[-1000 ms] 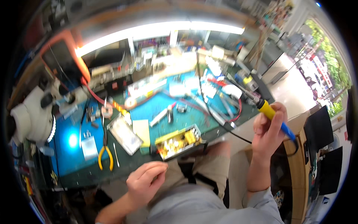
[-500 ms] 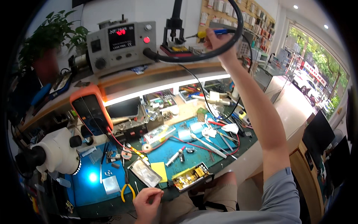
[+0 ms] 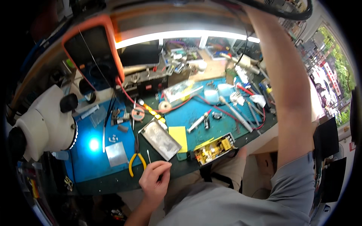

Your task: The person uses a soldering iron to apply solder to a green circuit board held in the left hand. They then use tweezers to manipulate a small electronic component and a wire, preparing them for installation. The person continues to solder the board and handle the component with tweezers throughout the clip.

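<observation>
My left hand (image 3: 154, 181) is closed in a pinch at the bench's front edge, just below a silver metal case (image 3: 160, 139) and a white swab (image 3: 148, 156); whatever its fingertips hold is too small to make out. Pliers with yellow grips (image 3: 137, 160) lie to its left. A yellow pad (image 3: 177, 137) and an open metal box of electronics (image 3: 215, 149) are above and right of it. My right forearm (image 3: 290, 98) reaches up the right side past the frame's top, under a black hose (image 3: 286, 14); that hand is out of view.
A white microscope (image 3: 45, 124) with a lit ring stands at the left. An orange-cased meter (image 3: 113, 45) stands behind it. Blue mats (image 3: 177, 116) carry tools, leads and parts. Dark monitors (image 3: 328, 139) are at right, beside a window.
My right hand rose with the yellow and blue iron to the upper shelf and is now out of frame. The view tilted up, then back down. My left hand remains pinched at the bench edge.
</observation>
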Demonstrator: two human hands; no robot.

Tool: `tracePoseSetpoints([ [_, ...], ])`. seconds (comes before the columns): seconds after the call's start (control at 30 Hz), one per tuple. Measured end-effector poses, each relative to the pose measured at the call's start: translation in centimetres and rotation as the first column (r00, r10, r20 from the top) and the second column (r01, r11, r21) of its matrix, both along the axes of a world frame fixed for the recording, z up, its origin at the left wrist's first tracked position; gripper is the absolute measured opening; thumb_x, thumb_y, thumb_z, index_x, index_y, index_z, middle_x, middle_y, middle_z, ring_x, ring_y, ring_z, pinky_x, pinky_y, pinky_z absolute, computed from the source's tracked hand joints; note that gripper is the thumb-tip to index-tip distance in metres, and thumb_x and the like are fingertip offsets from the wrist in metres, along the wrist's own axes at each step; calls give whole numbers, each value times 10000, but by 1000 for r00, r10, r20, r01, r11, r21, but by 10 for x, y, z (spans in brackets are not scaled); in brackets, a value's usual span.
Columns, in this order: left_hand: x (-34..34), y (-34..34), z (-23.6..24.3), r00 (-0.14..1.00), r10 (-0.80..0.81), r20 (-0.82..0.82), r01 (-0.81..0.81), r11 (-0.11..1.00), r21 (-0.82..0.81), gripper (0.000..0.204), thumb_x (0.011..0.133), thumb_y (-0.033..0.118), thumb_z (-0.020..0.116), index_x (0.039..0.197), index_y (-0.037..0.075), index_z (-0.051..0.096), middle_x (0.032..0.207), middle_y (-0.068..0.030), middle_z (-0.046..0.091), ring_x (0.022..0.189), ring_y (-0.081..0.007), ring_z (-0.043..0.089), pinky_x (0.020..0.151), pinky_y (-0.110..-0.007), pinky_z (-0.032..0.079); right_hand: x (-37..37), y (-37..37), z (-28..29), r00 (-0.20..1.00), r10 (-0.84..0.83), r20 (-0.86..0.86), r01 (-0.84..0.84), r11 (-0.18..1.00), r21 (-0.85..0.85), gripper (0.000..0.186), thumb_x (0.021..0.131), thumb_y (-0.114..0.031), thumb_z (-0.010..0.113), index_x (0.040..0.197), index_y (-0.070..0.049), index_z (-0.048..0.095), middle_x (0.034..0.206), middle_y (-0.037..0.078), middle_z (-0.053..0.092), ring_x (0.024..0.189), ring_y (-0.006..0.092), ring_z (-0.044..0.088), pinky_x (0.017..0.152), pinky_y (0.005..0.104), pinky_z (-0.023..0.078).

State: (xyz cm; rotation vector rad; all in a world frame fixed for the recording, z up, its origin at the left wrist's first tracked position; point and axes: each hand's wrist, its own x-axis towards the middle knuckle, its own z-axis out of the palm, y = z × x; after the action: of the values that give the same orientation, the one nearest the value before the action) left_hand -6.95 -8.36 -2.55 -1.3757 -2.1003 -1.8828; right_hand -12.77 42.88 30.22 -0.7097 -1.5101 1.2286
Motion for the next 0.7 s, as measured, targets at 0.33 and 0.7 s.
tracePoseSetpoints([
  [0.33, 9, -13, -2, 1000, 14, -7, -14, 995, -99, 158, 850, -115, 715, 970, -21, 677, 943, -135, 688, 767, -166, 669, 662, -251, 554, 40, -85, -44, 946, 204, 250, -231, 969, 82, 208, 994, -52, 530, 1133, 71, 624, 991, 119, 695, 775, 157, 657, 676, 261, 528],
  [0.7, 29, -1, 2, 996, -29, -83, 20, 995, -98, 145, 839, -97, 732, 935, -5, 673, 919, -123, 688, 797, -198, 661, 702, -283, 543, 221, -200, -148, 729, -24, 684, -307, 882, 358, 202, 947, -232, 665, 961, -47, 745, 773, 68, 660, 659, 174, 635, 568, 286, 469],
])
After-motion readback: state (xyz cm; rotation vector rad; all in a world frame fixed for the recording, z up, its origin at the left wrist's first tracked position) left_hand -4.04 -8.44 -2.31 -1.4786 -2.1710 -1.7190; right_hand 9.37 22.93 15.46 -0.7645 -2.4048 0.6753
